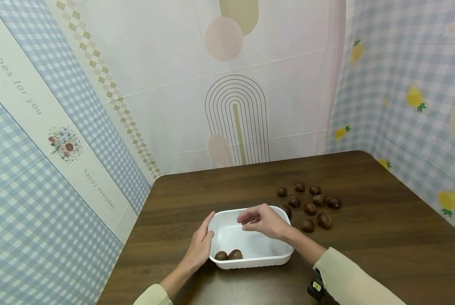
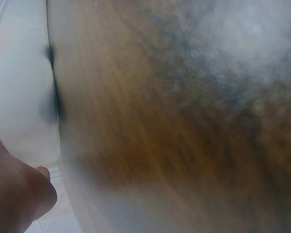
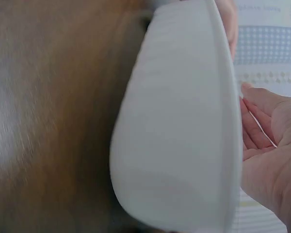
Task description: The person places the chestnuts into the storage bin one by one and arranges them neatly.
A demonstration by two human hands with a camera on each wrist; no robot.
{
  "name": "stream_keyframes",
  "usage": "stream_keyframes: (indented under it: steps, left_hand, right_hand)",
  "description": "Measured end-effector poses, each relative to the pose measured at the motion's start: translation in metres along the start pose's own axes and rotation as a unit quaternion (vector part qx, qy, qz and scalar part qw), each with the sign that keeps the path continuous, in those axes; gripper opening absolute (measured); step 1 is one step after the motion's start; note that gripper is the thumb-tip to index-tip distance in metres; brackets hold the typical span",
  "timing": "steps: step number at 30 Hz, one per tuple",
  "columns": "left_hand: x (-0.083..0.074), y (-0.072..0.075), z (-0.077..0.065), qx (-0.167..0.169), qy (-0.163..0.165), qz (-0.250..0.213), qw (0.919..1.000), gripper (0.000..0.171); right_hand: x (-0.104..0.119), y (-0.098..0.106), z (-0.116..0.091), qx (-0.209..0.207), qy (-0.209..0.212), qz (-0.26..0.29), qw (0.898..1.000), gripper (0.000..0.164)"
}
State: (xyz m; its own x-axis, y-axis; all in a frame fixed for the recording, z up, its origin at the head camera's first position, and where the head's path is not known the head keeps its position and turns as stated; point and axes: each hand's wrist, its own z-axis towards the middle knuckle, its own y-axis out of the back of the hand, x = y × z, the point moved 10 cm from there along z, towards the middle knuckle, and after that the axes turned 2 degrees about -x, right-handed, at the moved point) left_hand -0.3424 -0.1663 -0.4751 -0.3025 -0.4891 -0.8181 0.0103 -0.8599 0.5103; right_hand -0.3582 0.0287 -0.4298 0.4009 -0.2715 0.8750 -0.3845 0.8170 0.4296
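Note:
A white rectangular basin stands on the wooden table, and two brown chestnuts lie in its near left corner. My left hand grips the basin's left end, with the thumb at the rim and the fingers along the outside. Over the basin's far right part hangs my right hand, its fingers bent loosely. In the right wrist view, the right hand shows a gap between thumb and fingers, with nothing visible in it. Basin wall fills the middle of that view. Left wrist view: basin at the left edge.
Several loose chestnuts are spread on the table to the right of and behind the basin, some close against its right end. A black wrist device sits at the right sleeve. Patterned cloths hang behind and beside the table.

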Motion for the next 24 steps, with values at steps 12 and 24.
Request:
stream_keyframes:
  steps: [12,24]
  left_hand:
    - [0.0,0.0,-0.001,0.001,-0.001,-0.006,1.0,0.06]
    - [0.003,0.003,-0.004,0.005,0.001,-0.009,0.9999,0.061]
  right_hand:
    - [-0.018,0.073,-0.021,-0.113,-0.008,0.044,0.993,0.034]
    - [-0.057,0.14,-0.069,-0.24,-0.014,0.038,0.97,0.043]
